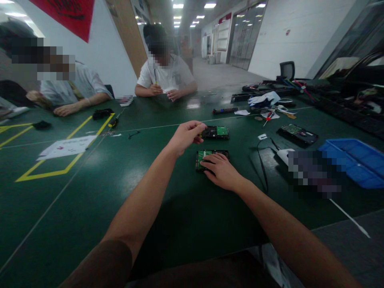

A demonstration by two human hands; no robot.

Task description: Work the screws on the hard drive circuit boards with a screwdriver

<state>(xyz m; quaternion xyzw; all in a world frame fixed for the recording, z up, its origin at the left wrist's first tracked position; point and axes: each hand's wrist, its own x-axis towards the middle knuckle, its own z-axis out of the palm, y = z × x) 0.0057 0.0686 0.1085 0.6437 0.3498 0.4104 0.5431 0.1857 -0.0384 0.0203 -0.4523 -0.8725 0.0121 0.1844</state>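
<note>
A black hard drive with a green circuit board (199, 160) lies on the green table in front of me. My right hand (220, 170) rests on its top, fingers spread over the board. Just beyond it lies a second hard drive (220, 132), its green board showing on the right. My left hand (187, 136) is raised beside the left end of that second drive, thumb and fingers pressed together. Something small and yellowish shows by the fingers, too small to name. A third hard drive (298, 135) sits further right.
A blue bin (357, 162) and a blurred device with a cable (315, 172) are at the right. A red screwdriver (269, 117), gloves (264, 99) and dark parts lie behind. Two people sit across the table (120, 208). Yellow tape and paper (66, 148) are at the left.
</note>
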